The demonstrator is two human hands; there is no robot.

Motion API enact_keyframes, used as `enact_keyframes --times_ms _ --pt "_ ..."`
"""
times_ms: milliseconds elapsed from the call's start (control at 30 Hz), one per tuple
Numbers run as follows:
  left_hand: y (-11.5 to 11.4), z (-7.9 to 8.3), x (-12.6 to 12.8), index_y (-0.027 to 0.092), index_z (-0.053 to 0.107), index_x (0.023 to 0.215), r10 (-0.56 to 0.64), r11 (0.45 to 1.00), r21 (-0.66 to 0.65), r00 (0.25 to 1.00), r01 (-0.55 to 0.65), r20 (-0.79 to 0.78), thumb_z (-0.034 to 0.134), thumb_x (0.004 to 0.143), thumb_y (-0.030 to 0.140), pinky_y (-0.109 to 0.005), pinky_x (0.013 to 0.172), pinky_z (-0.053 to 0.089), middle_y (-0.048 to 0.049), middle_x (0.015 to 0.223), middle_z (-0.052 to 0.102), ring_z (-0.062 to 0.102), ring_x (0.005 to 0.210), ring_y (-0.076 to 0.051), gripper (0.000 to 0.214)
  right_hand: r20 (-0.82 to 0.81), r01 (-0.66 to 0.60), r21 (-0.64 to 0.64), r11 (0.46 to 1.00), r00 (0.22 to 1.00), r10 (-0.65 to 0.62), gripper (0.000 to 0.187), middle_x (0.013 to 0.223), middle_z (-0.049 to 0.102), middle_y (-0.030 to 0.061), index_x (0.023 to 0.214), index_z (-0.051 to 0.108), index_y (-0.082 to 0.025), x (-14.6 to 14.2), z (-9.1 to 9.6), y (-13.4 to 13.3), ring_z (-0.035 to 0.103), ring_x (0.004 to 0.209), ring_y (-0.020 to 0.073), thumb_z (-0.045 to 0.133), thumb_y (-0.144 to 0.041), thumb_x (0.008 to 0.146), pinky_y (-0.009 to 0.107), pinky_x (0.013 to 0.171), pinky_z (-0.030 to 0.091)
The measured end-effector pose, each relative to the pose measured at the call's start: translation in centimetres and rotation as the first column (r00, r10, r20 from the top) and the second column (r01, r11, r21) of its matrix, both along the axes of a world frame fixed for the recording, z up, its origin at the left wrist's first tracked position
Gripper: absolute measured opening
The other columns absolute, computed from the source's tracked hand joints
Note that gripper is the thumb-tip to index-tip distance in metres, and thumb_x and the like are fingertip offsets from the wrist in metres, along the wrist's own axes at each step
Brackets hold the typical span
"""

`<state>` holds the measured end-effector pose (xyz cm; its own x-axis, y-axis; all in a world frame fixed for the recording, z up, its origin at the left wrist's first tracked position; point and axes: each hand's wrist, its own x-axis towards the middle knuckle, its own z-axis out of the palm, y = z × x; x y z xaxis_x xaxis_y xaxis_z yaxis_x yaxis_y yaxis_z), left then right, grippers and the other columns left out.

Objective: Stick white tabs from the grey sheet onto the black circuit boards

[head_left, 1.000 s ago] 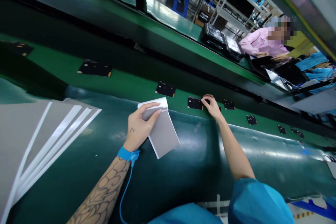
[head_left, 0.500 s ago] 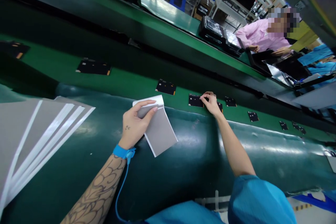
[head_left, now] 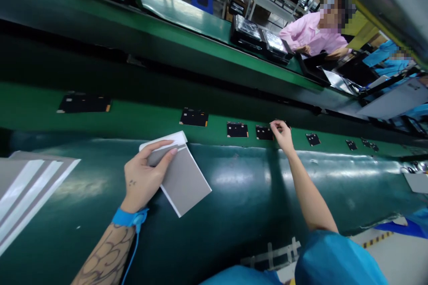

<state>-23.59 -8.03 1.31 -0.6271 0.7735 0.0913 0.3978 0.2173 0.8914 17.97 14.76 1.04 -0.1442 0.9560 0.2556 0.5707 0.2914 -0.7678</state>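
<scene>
My left hand (head_left: 143,180) is closed on a grey sheet with white borders (head_left: 189,182), its thumb on top near the folded-looking white upper edge. The sheet is held above the green worktop. My right hand (head_left: 283,137) reaches over the green belt with thumb and fingertips pinched together; whatever may be between them is too small to make out. Right beside those fingers lies a flat black board (head_left: 264,132). Another dark piece is partly hidden behind the hand. A second black board (head_left: 237,129) lies just to the left.
More black boards, such as one at left (head_left: 84,103), lie spaced along the green belt (head_left: 147,118). Large grey sheets with white strips (head_left: 33,182) are fanned out at left. Across a raised ledge sit black trays (head_left: 247,33) and a person in pink (head_left: 304,31).
The view has shifted, with belt and worktop lower in the picture. My right hand has moved right along the belt, off the board it was touching. My left hand still holds the sheet.
</scene>
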Motion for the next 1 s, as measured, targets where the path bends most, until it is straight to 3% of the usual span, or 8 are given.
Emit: enact_keyframes --times_ms 133,300,467,567,700,833,1000 --pt "0.0 -0.6 0.1 0.025 0.085 0.118 0.038 0.999 -0.03 0.999 -0.039 -0.035 0.083 0.083 0.05 -0.04 0.093 0.063 -0.0052 0.122 0.083 0.077 0.103 -0.028 0.043 0.167 -0.128 -0.042 0.991 0.977 0.134 0.035 0.108 0.074 0.0087 0.108 0.075 -0.023 2.9 -0.9 -1.1 0.067 0.094 0.0237 0.064 -0.056 0.101 0.04 0.089 0.054" --pt "0.0 -1.0 -0.1 0.023 0.086 0.117 0.113 0.994 0.021 0.989 -0.112 -0.094 0.084 0.079 0.053 -0.042 0.096 0.062 -0.0083 0.122 0.084 0.078 0.108 -0.032 0.048 0.25 -0.158 -0.006 0.987 0.956 0.155 0.029 0.102 0.074 0.008 0.107 0.078 -0.025 2.5 -1.8 -0.8 0.064 0.091 0.0247 0.064 -0.05 0.103 0.041 0.091 0.052" --pt "0.1 -0.2 0.1 0.021 0.087 0.115 0.14 0.99 0.017 0.98 -0.139 -0.143 0.082 0.078 0.055 -0.04 0.088 0.063 -0.0092 0.118 0.084 0.078 0.103 -0.032 0.049 0.281 -0.213 -0.03 0.977 0.936 0.213 0.024 0.097 0.075 0.0072 0.106 0.079 -0.025 2.2 -1.1 0.1 0.061 0.085 0.0239 0.065 -0.044 0.103 0.039 0.082 0.048" --pt "0.0 -0.2 0.2 0.021 0.087 0.114 0.139 0.99 0.013 0.975 -0.139 -0.171 0.081 0.079 0.056 -0.039 0.086 0.062 -0.0094 0.117 0.085 0.078 0.102 -0.032 0.05 0.302 -0.253 -0.111 0.961 0.913 0.275 0.022 0.1 0.076 0.0067 0.105 0.079 -0.025 2.5 -0.2 0.8 0.057 0.083 0.0225 0.066 -0.043 0.101 0.038 0.081 0.045" --pt "-0.1 -0.8 0.0 0.021 0.086 0.118 0.136 0.991 0.022 0.972 -0.134 -0.191 0.08 0.079 0.057 -0.039 0.085 0.061 -0.0098 0.116 0.084 0.078 0.1 -0.031 0.053 0.252 -0.329 -0.274 0.904 0.882 0.397 0.026 0.099 0.074 0.0064 0.103 0.076 -0.022 3.0 1.3 2.1 0.057 0.082 0.0201 0.068 -0.045 0.098 0.035 0.079 0.043" --pt "0.0 -1.1 -0.2 0.02 0.086 0.118 0.128 0.992 0.024 0.972 -0.125 -0.197 0.081 0.08 0.057 -0.038 0.084 0.061 -0.0099 0.116 0.084 0.077 0.098 -0.03 0.053 0.208 -0.398 -0.432 0.809 0.829 0.519 0.036 0.083 0.065 0.0017 0.104 0.074 -0.02 3.4 2.4 3.8 0.054 0.073 0.0171 0.067 -0.054 0.097 0.032 0.073 0.041" --pt "-0.1 -0.8 0.0 0.021 0.086 0.118 0.114 0.993 0.026 0.971 -0.111 -0.21 0.08 0.082 0.056 -0.039 0.086 0.061 -0.0097 0.115 0.084 0.077 0.1 -0.03 0.051 0.258 -0.414 -0.516 0.75 0.759 0.597 0.039 0.079 0.061 0.0001 0.1 0.071 -0.02 3.8 3.0 5.7 0.052 0.071 0.016 0.069 -0.058 0.094 0.03 0.07 0.039"
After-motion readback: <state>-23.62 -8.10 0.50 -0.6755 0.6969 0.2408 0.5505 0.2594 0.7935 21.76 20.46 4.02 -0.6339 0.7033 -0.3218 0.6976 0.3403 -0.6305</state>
